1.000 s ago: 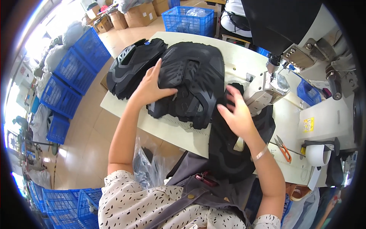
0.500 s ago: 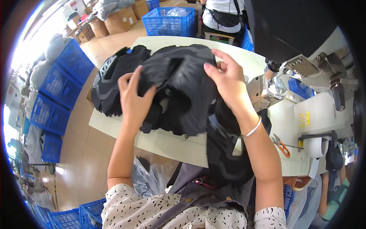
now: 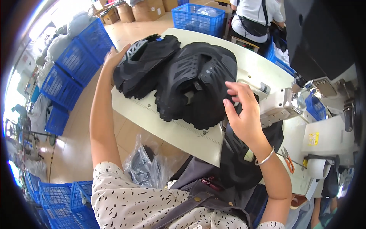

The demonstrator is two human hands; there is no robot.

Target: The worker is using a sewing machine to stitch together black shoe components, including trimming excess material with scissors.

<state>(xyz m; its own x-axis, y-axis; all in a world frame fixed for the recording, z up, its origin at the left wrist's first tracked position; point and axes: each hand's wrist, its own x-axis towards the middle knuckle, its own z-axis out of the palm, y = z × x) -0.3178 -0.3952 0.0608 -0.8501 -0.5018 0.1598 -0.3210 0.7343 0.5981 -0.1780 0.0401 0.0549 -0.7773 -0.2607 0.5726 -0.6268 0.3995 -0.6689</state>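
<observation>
Two black piles separate left fingers from right fingers.

Left: stack of black, shoe-upper-like pieces, layered with edges unevenly aligned, pale zigzag marking at the upper left end; set slantwise on the cream table. Centre: larger black pile, just beside the first, domed and loosely folded, with slotted bands flanking a central opening. Right: further black pieces, draped over the table's near edge, glossy curved bands uppermost.
</observation>
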